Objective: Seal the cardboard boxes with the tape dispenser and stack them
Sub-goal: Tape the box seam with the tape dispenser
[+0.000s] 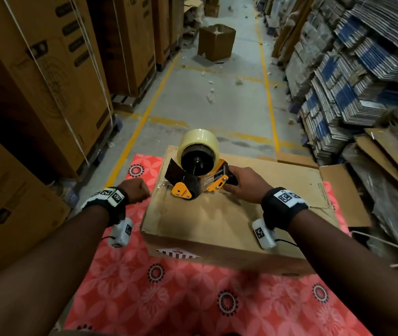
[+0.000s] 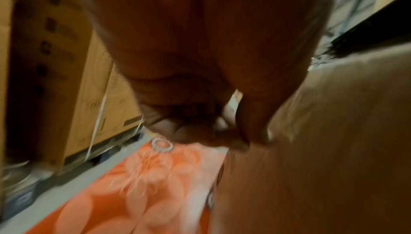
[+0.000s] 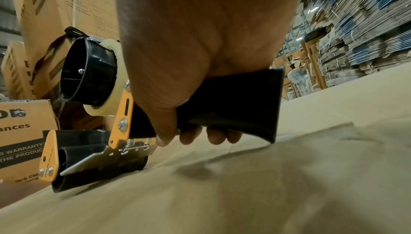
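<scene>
A brown cardboard box [image 1: 229,219] lies on a red floral mat [image 1: 168,299]. On its top, near the left end, stands a yellow and black tape dispenser [image 1: 198,175] with a clear tape roll [image 1: 198,141]. My right hand [image 1: 244,184] grips its black handle [image 3: 233,106], and the roller [image 3: 100,172] rests on the box top [image 3: 244,194]. My left hand [image 1: 137,190] is beside the box's left upper edge with curled fingers [image 2: 189,132]. Its thumb touches the box side [image 2: 322,150]. That view is blurred, and a pale patch shows between thumb and fingers.
A flap [image 1: 343,192] stands out at the box's right end. Tall strapped cartons [image 1: 35,81] line the left, stacks of flat cardboard [image 1: 350,69] the right. An open box [image 1: 216,42] stands far down the aisle with yellow floor lines [image 1: 269,98].
</scene>
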Available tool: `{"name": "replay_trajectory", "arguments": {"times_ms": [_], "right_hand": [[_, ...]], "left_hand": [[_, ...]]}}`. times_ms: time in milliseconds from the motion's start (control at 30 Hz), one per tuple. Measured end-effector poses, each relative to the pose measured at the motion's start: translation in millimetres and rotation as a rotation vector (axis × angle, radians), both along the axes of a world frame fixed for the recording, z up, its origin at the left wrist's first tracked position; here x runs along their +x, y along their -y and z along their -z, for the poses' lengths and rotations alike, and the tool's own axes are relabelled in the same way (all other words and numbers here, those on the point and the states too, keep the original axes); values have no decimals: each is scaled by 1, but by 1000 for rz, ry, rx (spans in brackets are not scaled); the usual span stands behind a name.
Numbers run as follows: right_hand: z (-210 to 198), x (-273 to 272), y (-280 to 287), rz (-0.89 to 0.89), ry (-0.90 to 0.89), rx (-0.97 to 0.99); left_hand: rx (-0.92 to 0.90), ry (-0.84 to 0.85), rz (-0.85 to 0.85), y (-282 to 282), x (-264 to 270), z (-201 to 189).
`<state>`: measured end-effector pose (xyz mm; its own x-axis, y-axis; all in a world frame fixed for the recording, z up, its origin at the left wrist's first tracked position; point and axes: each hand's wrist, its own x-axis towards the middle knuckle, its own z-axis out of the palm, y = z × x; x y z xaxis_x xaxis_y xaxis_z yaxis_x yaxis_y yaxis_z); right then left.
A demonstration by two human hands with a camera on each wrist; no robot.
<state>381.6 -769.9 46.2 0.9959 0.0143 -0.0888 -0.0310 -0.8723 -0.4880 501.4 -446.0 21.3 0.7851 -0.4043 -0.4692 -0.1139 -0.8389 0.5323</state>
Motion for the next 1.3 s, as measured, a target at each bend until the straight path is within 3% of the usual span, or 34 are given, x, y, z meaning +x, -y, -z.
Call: {"name": "replay_trajectory", "arguments": {"times_ms": [67,167,267,633,933,1067,1133,1233,1300], "right_hand": [[1,0,1,-5,-12,12],[0,0,1,-15,-22,25],[-1,-1,1,-27,-32,40],[-13,-15,13,-52,-34,6],[-26,-69,95,33,-71,-87],[-21,-76,95,41,-41,-95],[-21,-73,94,22,-21,-128],[-20,-71,96,21,-27,-158],[-19,-71,96,17,-31,-168]], "left_hand": [[-167,139,-85,0,8,-12],[-250,103,-47,8,6,-29],[-104,147,32,18,-1,-31],[141,274,-42,42,-12,-33],[277,337,5,51,-15,-33],[399,514,40,67,-30,-32],[464,610,144,84,-48,-32],[419,458,365,113,-82,-22],[424,328,416,125,-98,-12]]}}
